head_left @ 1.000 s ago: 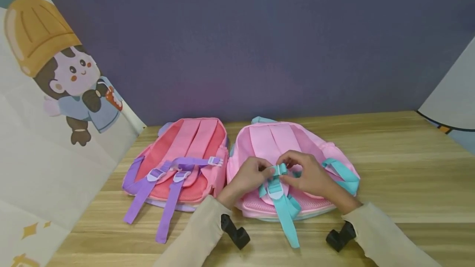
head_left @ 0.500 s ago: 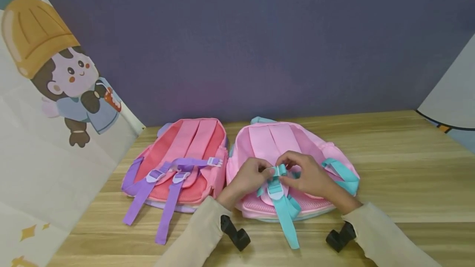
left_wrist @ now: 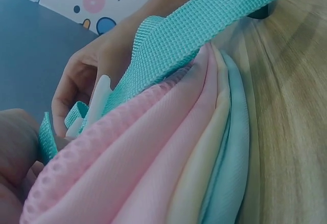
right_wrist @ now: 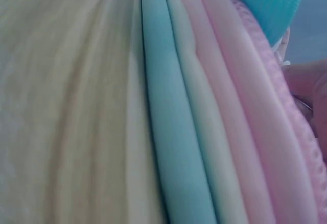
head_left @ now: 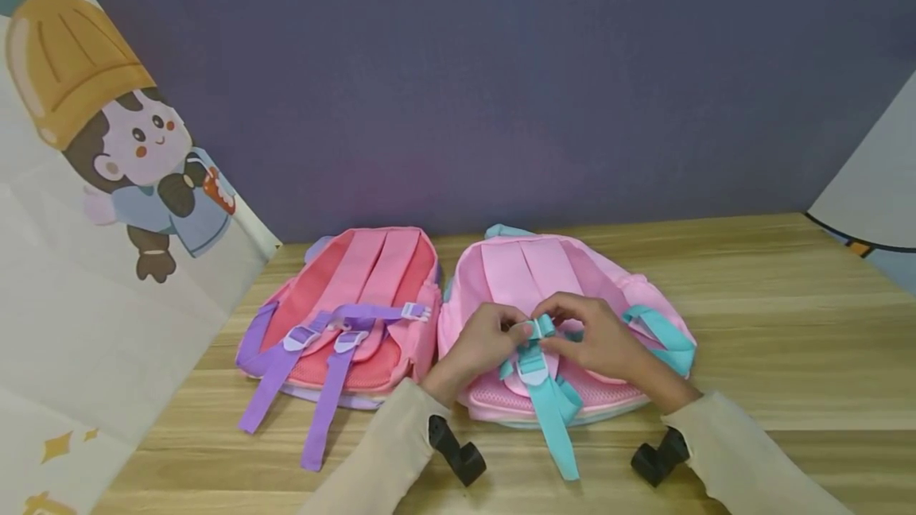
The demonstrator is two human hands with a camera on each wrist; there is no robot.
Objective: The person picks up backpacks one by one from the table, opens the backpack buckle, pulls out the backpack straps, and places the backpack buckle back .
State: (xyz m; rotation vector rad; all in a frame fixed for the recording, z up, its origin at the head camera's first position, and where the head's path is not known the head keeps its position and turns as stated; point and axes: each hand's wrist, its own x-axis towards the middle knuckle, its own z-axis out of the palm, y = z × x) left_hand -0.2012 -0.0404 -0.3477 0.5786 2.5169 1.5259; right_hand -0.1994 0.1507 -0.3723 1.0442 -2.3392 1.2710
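a: where are your hands right now?
b: both are over the lower half of the pale pink backpack (head_left: 549, 267), which lies with its strap side up on the wooden table (head_left: 773, 332).
a: and your left hand (head_left: 487, 338)?
b: its thumb and fingers are bent in close, pinching a short piece of turquoise webbing (head_left: 548, 326) beside a small white clip (head_left: 533, 330).
a: what about your right hand (head_left: 599, 340)?
b: you have its thumb and forefinger curved round the other side of that same webbing, so your two sets of fingertips nearly meet. your right wrist view barely shows them; the backpack's layered edge fills most of it.
a: what sits just below your fingers?
b: a white adjuster (head_left: 533, 373), with a turquoise strap (head_left: 556, 427) running from it towards you, past the backpack's near edge and out over the table.
a: anything to your left?
b: a coral-pink backpack (head_left: 386, 288), side by side with the first, its two purple straps (head_left: 325, 424) pointing your way.
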